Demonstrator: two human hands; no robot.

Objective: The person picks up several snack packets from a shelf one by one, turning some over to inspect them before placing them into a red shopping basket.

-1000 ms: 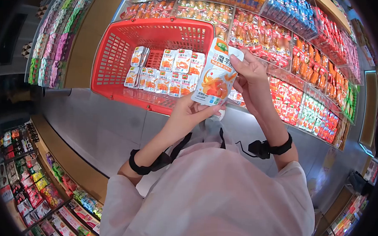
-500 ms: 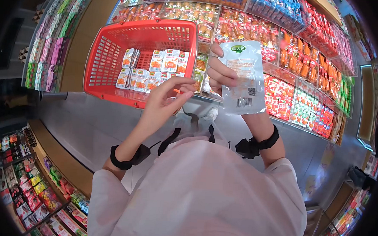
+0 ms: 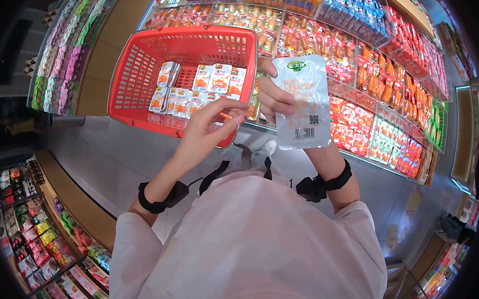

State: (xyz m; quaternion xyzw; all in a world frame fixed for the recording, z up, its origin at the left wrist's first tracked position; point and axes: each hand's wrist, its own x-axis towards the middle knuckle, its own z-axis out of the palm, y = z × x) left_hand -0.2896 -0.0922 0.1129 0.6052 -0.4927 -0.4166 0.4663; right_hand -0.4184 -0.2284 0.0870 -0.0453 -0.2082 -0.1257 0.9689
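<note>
Head view: right hand (image 3: 274, 97) is pinching a flat silvery-white plastic snack pouch with a green logo at its top (image 3: 302, 101) by the pouch's left edge, fingers wrapped on that edge. The pouch is now showing its printed back with barcode and square code toward the camera; a second ago its orange-picture front was facing up and both hands were on it, so it is being flipped over for a look at the back label. Left hand (image 3: 205, 127) is off the pouch now, loosely curled and empty, fingertips hovering just beside the near right corner of the red perforated plastic shopping basket (image 3: 141, 68). The pouch is being held up in the air past the basket's right rim, in front of the store shelf rack of red and orange packets (image 3: 373, 70). Inside the basket, a row of small white-and-orange snack packs (image 3: 199, 88) is sitting along the floor toward the right wall, unchanged from half a second ago. My read: checking stage is underway, pouch not yet placed anywhere.
</note>
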